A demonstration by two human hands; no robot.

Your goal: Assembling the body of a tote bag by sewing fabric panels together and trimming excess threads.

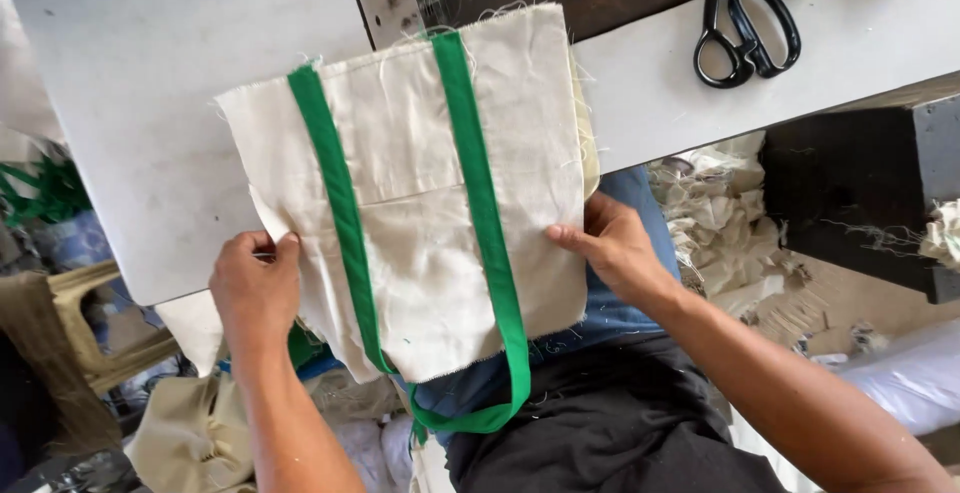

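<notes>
- L hand (pixel 255 288) & R hand (pixel 615 248): both bare, no gloves, rings or watch.
- Forearms bare, no sleeves in view.
- Blue top (pixel 610 318) just below the table (pixel 150 133) edge.
- Black trousers (pixel 600 423) below the top, w/ bits of pale thread on them.

I see a white flat desk (pixel 150 103); on it lie a cream cloth panel with green straps (pixel 430 153), overhanging the near edge, and black-handled scissors (pixel 745 28).
</notes>
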